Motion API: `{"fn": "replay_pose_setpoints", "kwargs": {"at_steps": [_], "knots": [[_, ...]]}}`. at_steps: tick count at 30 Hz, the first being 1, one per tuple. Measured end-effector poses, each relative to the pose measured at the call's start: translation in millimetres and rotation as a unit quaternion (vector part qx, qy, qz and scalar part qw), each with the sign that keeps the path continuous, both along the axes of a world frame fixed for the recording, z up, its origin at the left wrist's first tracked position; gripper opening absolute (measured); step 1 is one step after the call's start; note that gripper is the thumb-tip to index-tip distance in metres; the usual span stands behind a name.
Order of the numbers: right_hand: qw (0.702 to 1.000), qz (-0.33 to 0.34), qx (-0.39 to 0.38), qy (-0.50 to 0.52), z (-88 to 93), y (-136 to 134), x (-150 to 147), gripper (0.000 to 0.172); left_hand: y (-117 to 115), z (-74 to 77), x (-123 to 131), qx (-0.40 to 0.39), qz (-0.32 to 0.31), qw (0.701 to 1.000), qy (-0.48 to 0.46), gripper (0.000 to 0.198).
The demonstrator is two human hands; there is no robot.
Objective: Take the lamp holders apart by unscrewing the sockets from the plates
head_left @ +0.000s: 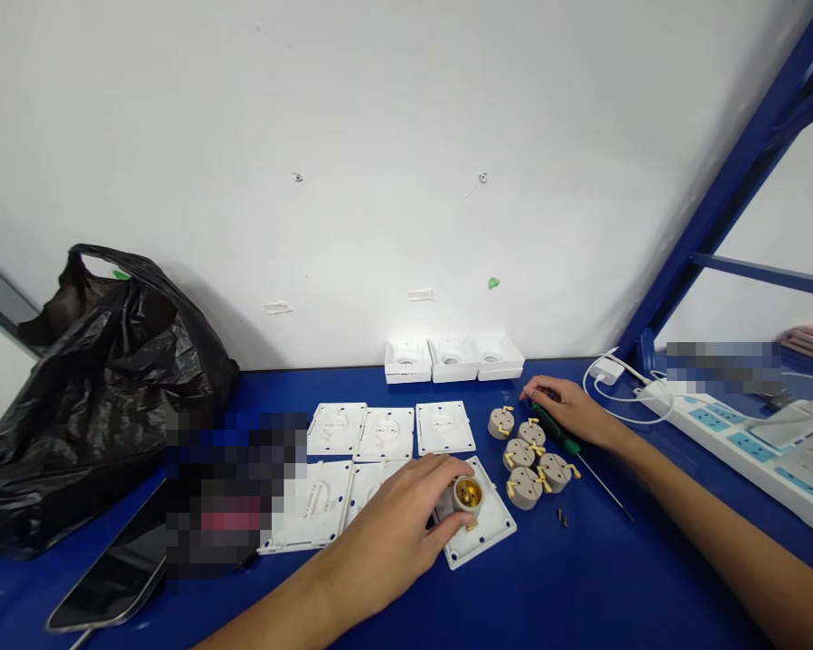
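My left hand (416, 506) grips a round lamp socket (469, 495) with a brass-coloured threaded inside, thumb and fingers on its sides. The socket sits on a white square plate (482, 539) lying at an angle on the blue table. My right hand (569, 411) is closed around the dark green handle of a screwdriver (547, 422), whose thin shaft points toward me and to the right. Between the hands lie several loose beige round sockets (525, 486) with brass tabs. Two small dark screws (562, 517) rest near them.
More white plates (384, 433) lie in rows left of centre. White square boxes (453, 359) stand against the wall. A black plastic bag (108, 379) and a phone (112, 578) are on the left. On the right are a power strip (732, 433) and white cables.
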State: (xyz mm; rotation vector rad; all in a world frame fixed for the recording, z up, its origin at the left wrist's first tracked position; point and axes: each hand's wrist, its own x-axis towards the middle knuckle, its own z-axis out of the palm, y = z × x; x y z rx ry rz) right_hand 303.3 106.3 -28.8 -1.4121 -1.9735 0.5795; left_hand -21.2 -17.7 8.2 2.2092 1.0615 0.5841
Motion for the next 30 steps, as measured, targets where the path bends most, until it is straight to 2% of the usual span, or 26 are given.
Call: {"fn": "replay_pose_setpoints", "kwargs": {"at_steps": [5,13,20,26,30], "knots": [[1.0,0.003,-0.001,0.0,1.2,-1.0,-0.4,0.046,-1.4,3.5,-0.6,0.005,-0.007,1.0,0.014,0.026],[1.0,0.007,-0.003,-0.001,2.8,-1.7,-0.6,0.048,4.1,-0.5,-5.3,-0.006,0.015,1.0,0.015,0.05],[1.0,0.003,-0.004,0.0,3.8,-2.9,-1.4,0.05,4.4,0.8,-1.8,0.028,-0.001,0.999,0.018,0.041],[1.0,0.004,-0.002,-0.002,4.1,-3.0,-1.3,0.049,2.9,-7.6,-1.1,0.021,0.015,0.999,0.022,0.043],[1.0,0.006,-0.001,-0.005,3.4,-2.7,-0.7,0.048,2.8,-6.1,-0.3,0.013,0.01,1.0,0.019,0.04]]}}
